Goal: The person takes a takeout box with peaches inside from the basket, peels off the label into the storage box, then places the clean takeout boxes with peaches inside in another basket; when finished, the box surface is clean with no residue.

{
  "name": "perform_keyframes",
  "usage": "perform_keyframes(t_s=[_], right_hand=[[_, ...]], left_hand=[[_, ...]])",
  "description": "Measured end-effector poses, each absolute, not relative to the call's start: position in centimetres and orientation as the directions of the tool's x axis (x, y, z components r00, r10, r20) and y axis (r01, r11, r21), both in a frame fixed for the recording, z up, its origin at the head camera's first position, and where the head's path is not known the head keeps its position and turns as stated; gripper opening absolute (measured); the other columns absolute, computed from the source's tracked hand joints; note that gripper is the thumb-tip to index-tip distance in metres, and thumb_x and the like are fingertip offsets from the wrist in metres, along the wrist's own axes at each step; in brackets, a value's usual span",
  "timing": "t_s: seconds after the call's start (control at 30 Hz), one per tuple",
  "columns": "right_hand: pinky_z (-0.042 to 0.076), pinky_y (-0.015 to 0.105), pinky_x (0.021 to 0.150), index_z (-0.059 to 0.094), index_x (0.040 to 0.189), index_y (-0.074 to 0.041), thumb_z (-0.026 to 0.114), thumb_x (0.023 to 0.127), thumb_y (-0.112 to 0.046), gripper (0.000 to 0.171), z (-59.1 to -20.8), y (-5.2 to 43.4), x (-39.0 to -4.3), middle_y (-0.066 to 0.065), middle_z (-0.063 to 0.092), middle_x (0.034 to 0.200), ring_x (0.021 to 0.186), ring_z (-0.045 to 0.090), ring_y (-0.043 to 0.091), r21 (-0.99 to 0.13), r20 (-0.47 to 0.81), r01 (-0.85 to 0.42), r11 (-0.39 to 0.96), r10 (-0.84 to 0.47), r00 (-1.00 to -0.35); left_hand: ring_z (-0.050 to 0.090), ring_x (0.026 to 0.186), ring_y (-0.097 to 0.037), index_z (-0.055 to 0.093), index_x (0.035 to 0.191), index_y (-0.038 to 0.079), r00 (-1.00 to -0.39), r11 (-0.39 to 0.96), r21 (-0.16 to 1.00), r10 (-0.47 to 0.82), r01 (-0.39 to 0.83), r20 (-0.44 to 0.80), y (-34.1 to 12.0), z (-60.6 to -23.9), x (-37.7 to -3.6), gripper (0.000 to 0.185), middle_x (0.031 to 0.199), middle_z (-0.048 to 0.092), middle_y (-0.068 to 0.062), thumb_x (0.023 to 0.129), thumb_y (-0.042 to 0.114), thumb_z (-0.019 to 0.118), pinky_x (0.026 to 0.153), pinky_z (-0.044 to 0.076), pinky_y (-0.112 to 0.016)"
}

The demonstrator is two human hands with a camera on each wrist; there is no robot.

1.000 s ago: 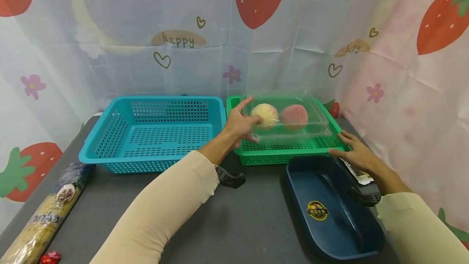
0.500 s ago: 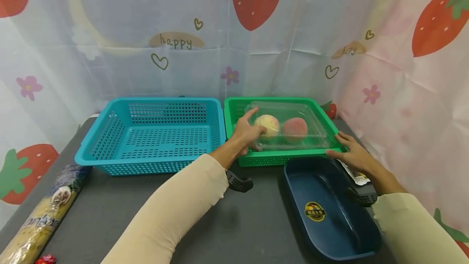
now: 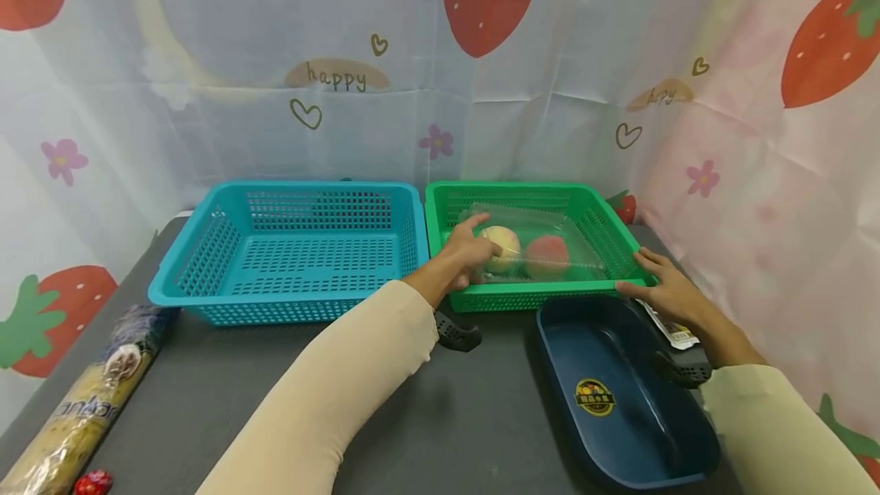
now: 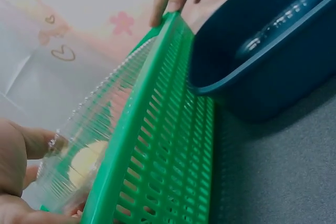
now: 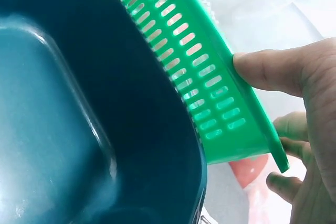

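In the head view, my left hand (image 3: 467, 252) grips the left end of a clear plastic box (image 3: 532, 221), thumb and fingers at its edge. Inside the box lie two peaches, one pale yellow (image 3: 506, 245) and one pink (image 3: 547, 257). The box sits down within a green slotted basket (image 3: 543, 299), its near side low behind the front rim. My right hand (image 3: 663, 286) holds the basket's near right corner. From the right wrist view, that thumb presses the green rim (image 5: 226, 51) while the fingers are on its far side.
Left of the green basket stands a blue slotted basket (image 3: 302, 300). A dark blue tub (image 3: 619, 434) stands close in front of the green one, with a small packet (image 3: 677, 331) beside it. Far left lie a long yellow bag (image 3: 89, 407) and a small red item (image 3: 93, 483).
My left hand has lowered the clear box with the peaches, from above the green basket's rim down into it. My right hand stays at the basket's corner.
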State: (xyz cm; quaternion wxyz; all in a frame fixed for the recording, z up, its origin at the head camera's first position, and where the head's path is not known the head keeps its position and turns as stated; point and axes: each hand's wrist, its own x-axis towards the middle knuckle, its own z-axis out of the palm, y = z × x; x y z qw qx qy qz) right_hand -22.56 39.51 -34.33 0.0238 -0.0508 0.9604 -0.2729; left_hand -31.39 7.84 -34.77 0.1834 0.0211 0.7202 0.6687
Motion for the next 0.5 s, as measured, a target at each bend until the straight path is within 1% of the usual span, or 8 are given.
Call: perform_keyframes(t_s=[0.1, 0.27, 0.3, 0.37, 0.4, 0.43, 0.47, 0.5], right_hand=[[0.016, 0.071, 0.1, 0.013, 0.149, 0.01, 0.06, 0.093, -0.04, 0.088, -34.23, 39.55, -22.52, 0.03, 0.004, 0.154, 0.136, 0.007, 0.055, -0.541, -0.022, -0.078, 0.837, -0.106, -0.994], [0.016, 0.07, 0.101, 0.013, 0.149, 0.01, 0.061, 0.093, -0.04, 0.089, -34.27, 39.57, -22.58, 0.031, 0.004, 0.154, 0.136, 0.007, 0.055, -0.545, -0.026, -0.069, 0.836, -0.099, -0.995], [0.017, 0.07, 0.101, 0.013, 0.149, 0.01, 0.061, 0.093, -0.04, 0.089, -34.26, 39.61, -22.58, 0.031, 0.004, 0.154, 0.136, 0.008, 0.055, -0.54, -0.024, -0.071, 0.839, -0.099, -0.995], [0.017, 0.07, 0.1, 0.013, 0.149, 0.01, 0.06, 0.094, -0.04, 0.088, -34.23, 39.66, -22.6, 0.031, 0.005, 0.154, 0.136, 0.008, 0.055, -0.534, -0.021, -0.074, 0.842, -0.102, -0.995], [0.018, 0.07, 0.1, 0.013, 0.148, 0.011, 0.06, 0.094, -0.039, 0.088, -34.21, 39.67, -22.6, 0.031, 0.004, 0.154, 0.135, 0.008, 0.055, -0.533, -0.02, -0.077, 0.843, -0.103, -0.994], [0.018, 0.07, 0.1, 0.014, 0.148, 0.011, 0.06, 0.094, -0.039, 0.087, -34.18, 39.65, -22.61, 0.031, 0.005, 0.154, 0.135, 0.009, 0.055, -0.531, -0.016, -0.08, 0.843, -0.104, -0.994], [0.018, 0.07, 0.1, 0.014, 0.148, 0.011, 0.06, 0.094, -0.039, 0.087, -34.15, 39.66, -22.64, 0.031, 0.005, 0.154, 0.135, 0.009, 0.055, -0.528, -0.013, -0.082, 0.845, -0.105, -0.994], [0.018, 0.07, 0.101, 0.015, 0.148, 0.012, 0.06, 0.094, -0.039, 0.087, -34.13, 39.66, -22.69, 0.031, 0.006, 0.154, 0.136, 0.009, 0.055, -0.526, -0.011, -0.082, 0.847, -0.103, -0.995]], left_hand=[[0.017, 0.041, -0.012, 0.037, 0.149, 0.033, -0.929, 0.172, 0.96, 0.263, -0.22, -0.26, 7.98, -34.77, -31.47, 0.067, 0.144, 0.038, -0.017, 0.093, 0.006, 0.062, 0.04, 0.02, -0.029], [0.018, 0.042, -0.013, 0.038, 0.149, 0.028, -0.932, 0.281, 0.932, 0.216, -0.227, -0.292, 8.43, -34.63, -31.41, 0.068, 0.137, 0.044, -0.019, 0.092, 0.003, 0.062, 0.04, 0.021, -0.028], [0.022, 0.045, -0.014, 0.039, 0.149, 0.027, -0.933, 0.301, 0.925, 0.201, -0.231, -0.298, 8.55, -34.58, -31.39, 0.067, 0.138, 0.043, -0.019, 0.091, 0.002, 0.062, 0.04, 0.022, -0.028], [0.035, 0.057, -0.019, 0.041, 0.148, 0.026, -0.934, 0.345, 0.906, 0.166, -0.247, -0.318, 8.73, -34.43, -31.37, 0.068, 0.139, 0.04, -0.02, 0.09, -0.002, 0.06, 0.042, 0.022, -0.029], [0.041, 0.066, -0.022, 0.041, 0.148, 0.026, -0.933, 0.367, 0.896, 0.154, -0.251, -0.324, 8.79, -34.37, -31.39, 0.068, 0.138, 0.04, -0.02, 0.089, -0.003, 0.059, 0.042, 0.023, -0.029], [0.045, 0.078, -0.026, 0.042, 0.148, 0.025, -0.934, 0.388, 0.887, 0.144, -0.251, -0.328, 8.84, -34.32, -31.44, 0.067, 0.14, 0.038, -0.02, 0.089, -0.003, 0.058, 0.043, 0.025, -0.03], [0.047, 0.095, -0.03, 0.042, 0.148, 0.024, -0.935, 0.404, 0.88, 0.138, -0.249, -0.328, 8.88, -34.26, -31.46, 0.068, 0.143, 0.035, -0.02, 0.088, -0.004, 0.058, 0.045, 0.026, -0.031], [0.043, 0.11, -0.034, 0.042, 0.148, 0.023, -0.937, 0.42, 0.875, 0.133, -0.243, -0.324, 8.89, -34.19, -31.47, 0.068, 0.146, 0.032, -0.021, 0.088, -0.005, 0.057, 0.047, 0.028, -0.032]])
